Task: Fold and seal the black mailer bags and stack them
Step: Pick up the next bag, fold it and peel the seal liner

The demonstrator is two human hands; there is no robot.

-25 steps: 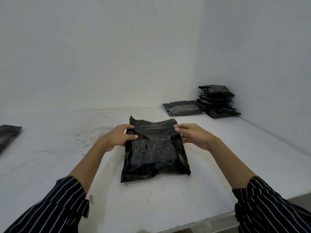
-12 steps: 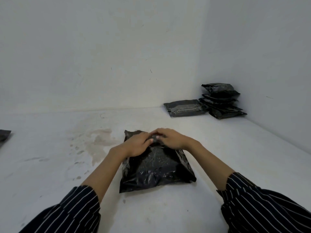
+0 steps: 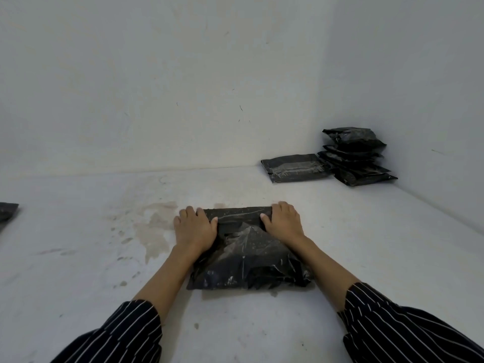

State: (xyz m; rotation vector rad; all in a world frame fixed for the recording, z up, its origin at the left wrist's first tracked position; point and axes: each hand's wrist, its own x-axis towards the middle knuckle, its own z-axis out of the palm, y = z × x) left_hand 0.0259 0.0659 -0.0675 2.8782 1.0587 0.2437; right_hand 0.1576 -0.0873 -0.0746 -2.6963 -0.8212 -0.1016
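Squarely in front of the person, a black glossy plastic mailer bag lies on the white, scuffed work surface, bulging and crinkled, its near edge close to the forearms. The bag's far end is turned back over its top as a folded flap, a smooth band running from side to side.

Both hands are palm-down on that band and set apart, one at each end. The left hand covers the flap's left end, thumb pointing inward along the fold and fingers reaching over the far edge. The right hand mirrors it on the right end, thumb likewise lying inward on the plastic. Neither hand grasps anything; they press flat, and the middle of the flap shows bare between the two thumbs.

A pale brownish stain marks the surface just left of the left hand. Far off in the right corner, against the white wall, stands a stack of black mailer bags, several high and slightly uneven. A single flat black mailer bag lies just beside it on the left. Another dark bag corner shows at the far left edge. Dark pinstriped sleeves cover both arms to the mid-forearm.
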